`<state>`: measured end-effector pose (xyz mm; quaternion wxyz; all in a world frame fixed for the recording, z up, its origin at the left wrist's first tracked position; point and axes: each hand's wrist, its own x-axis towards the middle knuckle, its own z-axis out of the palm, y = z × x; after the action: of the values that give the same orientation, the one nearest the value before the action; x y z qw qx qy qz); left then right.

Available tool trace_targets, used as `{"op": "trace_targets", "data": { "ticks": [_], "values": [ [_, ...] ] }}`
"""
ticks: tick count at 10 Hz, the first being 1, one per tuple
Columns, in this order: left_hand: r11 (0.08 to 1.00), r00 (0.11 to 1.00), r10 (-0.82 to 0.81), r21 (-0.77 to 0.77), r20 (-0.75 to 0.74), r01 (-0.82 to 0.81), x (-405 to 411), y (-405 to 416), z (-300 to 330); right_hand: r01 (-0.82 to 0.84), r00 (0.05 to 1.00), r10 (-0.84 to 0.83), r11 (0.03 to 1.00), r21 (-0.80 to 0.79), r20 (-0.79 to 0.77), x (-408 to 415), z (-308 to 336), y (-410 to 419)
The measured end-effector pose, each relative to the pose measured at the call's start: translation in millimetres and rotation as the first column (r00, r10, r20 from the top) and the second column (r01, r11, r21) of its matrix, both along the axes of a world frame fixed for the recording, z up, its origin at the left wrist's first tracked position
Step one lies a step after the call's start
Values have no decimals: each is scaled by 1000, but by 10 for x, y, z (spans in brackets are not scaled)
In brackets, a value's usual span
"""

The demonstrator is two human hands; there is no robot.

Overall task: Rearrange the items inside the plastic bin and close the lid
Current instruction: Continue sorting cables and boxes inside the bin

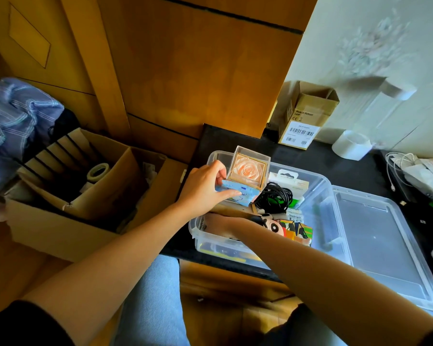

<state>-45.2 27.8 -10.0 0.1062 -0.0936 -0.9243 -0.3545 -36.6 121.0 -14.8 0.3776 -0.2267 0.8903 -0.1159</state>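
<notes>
- Head view: clear bin (320,196) sits on a dark desk (355,171), open, crowded with odds and ends. Its lid (375,245) lies flat just beside it on the right, touching or nearly touching the bin's wall.
- Left hand (205,191) is over the bin's far-left corner. Fingers curl round the side of the rose box (248,168), a clear cube with a pale rose inside; thumb pinches a blue packet (238,196) against its lower edge. Box is tilted, lifted clear of the contents.
- Right hand: forearm reaches into the bin's near-left part, but the hand itself is hidden under the left wrist. Cannot tell how its fingers lie or whether they hold anything.
- Also in the bin: coiled black cable (275,198), carded packs (293,181) at the back, a panda toy (273,226), coloured boxes (298,231) near the front.
- Handling, judged: rose box looks rigid, light, smooth-sided, so likely slippery and prone to cracking; best held by two opposite walls and set down flat, low in a corner. Packet is thin and floppy; could slip out of the pinch.
- Cable is springy; may ride up and foul the lid. Toy is soft and will compress.
- Lid looks light and flexible; take it by the long edges, press the rim down corner by corner.
- Off-task: cardboard box (68,196) on the left, with a tape roll (98,171) in it.
</notes>
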Motion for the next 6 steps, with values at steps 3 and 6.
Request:
{"op": "trace_targets", "data": {
  "ticks": [3,6],
  "values": [
    [1000,1000,2,-10,9,-2,7,12,-19,-86,995,88,995,43,-47,-11,-9,-42],
    [1000,1000,-11,-23,-2,11,-9,9,-21,-244,969,248,962,123,-14,-88,-172,95]
  ]
}}
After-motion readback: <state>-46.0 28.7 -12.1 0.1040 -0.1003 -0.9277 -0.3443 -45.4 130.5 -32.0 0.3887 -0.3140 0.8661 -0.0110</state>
